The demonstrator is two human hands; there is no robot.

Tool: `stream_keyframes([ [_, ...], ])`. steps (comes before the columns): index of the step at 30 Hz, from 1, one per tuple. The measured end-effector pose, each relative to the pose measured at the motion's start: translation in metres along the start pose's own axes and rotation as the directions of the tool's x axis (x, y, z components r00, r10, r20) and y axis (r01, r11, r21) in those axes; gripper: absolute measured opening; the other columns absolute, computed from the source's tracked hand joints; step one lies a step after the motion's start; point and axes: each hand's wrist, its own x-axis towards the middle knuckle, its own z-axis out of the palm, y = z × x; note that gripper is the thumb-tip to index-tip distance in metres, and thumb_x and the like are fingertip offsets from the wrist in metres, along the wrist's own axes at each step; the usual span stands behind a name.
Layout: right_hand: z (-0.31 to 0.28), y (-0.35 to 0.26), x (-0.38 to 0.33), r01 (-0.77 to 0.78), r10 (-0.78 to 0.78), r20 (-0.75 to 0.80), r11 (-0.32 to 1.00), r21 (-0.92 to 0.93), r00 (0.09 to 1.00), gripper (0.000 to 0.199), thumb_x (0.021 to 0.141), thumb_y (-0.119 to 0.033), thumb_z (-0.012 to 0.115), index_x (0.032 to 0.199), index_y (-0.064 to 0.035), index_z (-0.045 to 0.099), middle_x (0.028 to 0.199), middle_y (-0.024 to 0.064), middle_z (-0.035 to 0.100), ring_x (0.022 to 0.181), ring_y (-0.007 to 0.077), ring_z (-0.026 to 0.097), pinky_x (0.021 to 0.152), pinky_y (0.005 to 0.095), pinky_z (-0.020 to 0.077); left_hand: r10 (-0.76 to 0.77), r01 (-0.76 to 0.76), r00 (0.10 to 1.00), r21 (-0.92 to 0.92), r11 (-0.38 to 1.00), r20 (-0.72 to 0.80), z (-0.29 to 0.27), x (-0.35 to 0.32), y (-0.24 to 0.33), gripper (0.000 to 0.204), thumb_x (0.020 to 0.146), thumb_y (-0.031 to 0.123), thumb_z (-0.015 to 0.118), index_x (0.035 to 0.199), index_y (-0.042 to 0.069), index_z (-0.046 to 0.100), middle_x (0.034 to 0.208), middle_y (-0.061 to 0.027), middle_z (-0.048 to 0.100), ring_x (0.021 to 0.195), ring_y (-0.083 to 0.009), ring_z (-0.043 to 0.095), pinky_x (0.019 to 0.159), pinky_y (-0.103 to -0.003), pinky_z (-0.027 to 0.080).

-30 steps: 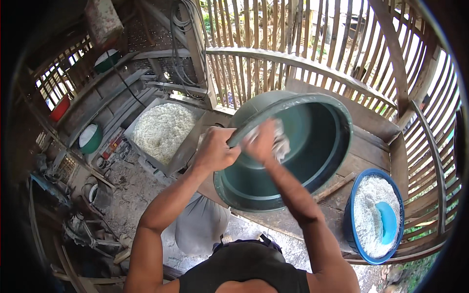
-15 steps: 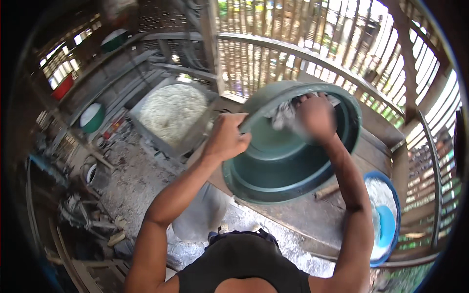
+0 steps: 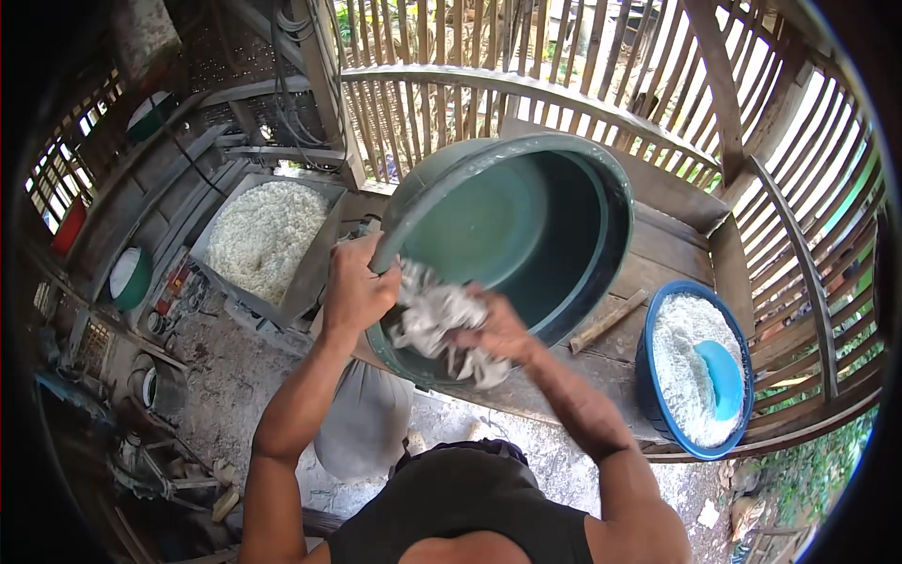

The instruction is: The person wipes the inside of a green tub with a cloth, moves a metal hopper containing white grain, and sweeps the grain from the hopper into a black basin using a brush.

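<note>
A large dark green basin [image 3: 573, 216] is tilted on its side on the wooden bench, its hollow facing me. With its fingers closed over the left rim, my left hand [image 3: 357, 289] holds the basin up. My right hand [image 3: 498, 329] grips a crumpled pale grey cloth [image 3: 437, 315] against the lower left inner wall. The cloth bunches out around the fingers and hides part of the rim there. Inside, the basin's green bottom [image 3: 470, 226] looks bare and faintly smeared.
Right of the basin stands a blue tub [image 3: 648, 376] of white grated matter with a light blue scoop [image 3: 722, 381]. A wooden bin [image 3: 319, 254] of similar matter sits left. A stick [image 3: 609, 321] lies on the bench [image 3: 658, 258]; a grey sack [image 3: 362, 423] stands below. Slatted walls surround the bench.
My right hand has swept the cloth from the basin's upper right inner wall down to its lower left. My left hand keeps its hold on the rim. The view has shifted.
</note>
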Motion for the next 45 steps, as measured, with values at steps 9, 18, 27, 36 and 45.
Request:
stream_keyframes([
  [9, -0.006, 0.105, 0.021, -0.33, 0.108, -0.312, 0.292, -0.898, 0.944, 0.082, 0.07, -0.049, 0.072, 0.14, -0.0154, 0.046, 0.131, 0.013, 0.056, 0.123, 0.0322, 0.05, 0.105, 0.0506, 0.035, 0.018, -0.02, 0.999, -0.049, 0.999, -0.046, 0.012, -0.015, 0.005, 0.009, 0.067, 0.004, 0.056, 0.068, -0.001, 0.049, 0.059, -0.0194, 0.05, 0.058, -0.0402, 0.053, 0.054, -0.044, 0.04],
  [18, 0.009, -0.008, -0.037, -0.104, 0.18, -0.048, 0.747, 0.657, 0.983, 0.046, 0.07, -0.007, 0.066, 0.114, 0.0034, 0.062, 0.098, 0.0082, 0.068, 0.085, 0.014, 0.064, 0.083, 0.0264, 0.0507, 0.269, -0.23, 0.907, 0.154, 0.961, -0.323, -0.006, 0.005, 0.022, 0.018, 0.065, 0.0, 0.057, 0.06, 0.005, 0.041, 0.054, -0.011, 0.039, 0.047, -0.0307, 0.048, 0.048, -0.036, 0.038],
  [27, -0.013, 0.045, -0.089, -0.138, 0.432, -0.317, 0.746, 0.651, 0.844, 0.048, 0.067, -0.009, 0.06, 0.113, 0.0063, 0.061, 0.096, 0.0112, 0.069, 0.087, 0.0202, 0.065, 0.082, 0.0301, 0.0504, 0.921, -0.874, 0.381, 0.295, 0.386, -0.078, 0.051, 0.086, 0.033, 0.021, 0.056, 0.007, 0.06, 0.058, 0.012, 0.04, 0.059, -0.0013, 0.037, 0.047, -0.0132, 0.046, 0.043, -0.03, 0.034],
  [36, 0.001, 0.046, -0.112, -0.245, 0.522, -0.269, 0.716, 0.653, 0.809, 0.044, 0.067, -0.008, 0.067, 0.108, 0.0051, 0.064, 0.096, 0.0126, 0.07, 0.087, 0.0214, 0.067, 0.085, 0.0311, 0.0509, 0.926, -0.937, 0.336, 0.163, 0.31, 0.171, 0.129, 0.048, -0.032, 0.02, 0.062, 0.015, 0.059, 0.058, 0.014, 0.039, 0.06, 0.0001, 0.036, 0.053, -0.0136, 0.044, 0.048, -0.028, 0.034],
  [45, 0.002, 0.041, -0.092, -0.26, 0.523, -0.268, 0.727, 0.636, 0.809, 0.042, 0.07, -0.006, 0.067, 0.11, 0.0045, 0.063, 0.098, 0.0101, 0.07, 0.085, 0.0188, 0.066, 0.081, 0.0306, 0.0511, 0.765, -0.727, 0.642, 0.355, 0.588, 0.048, 0.16, 0.062, -0.064, 0.012, 0.066, 0.011, 0.059, 0.067, 0.012, 0.048, 0.071, -0.0016, 0.047, 0.07, -0.0174, 0.053, 0.06, -0.031, 0.043],
])
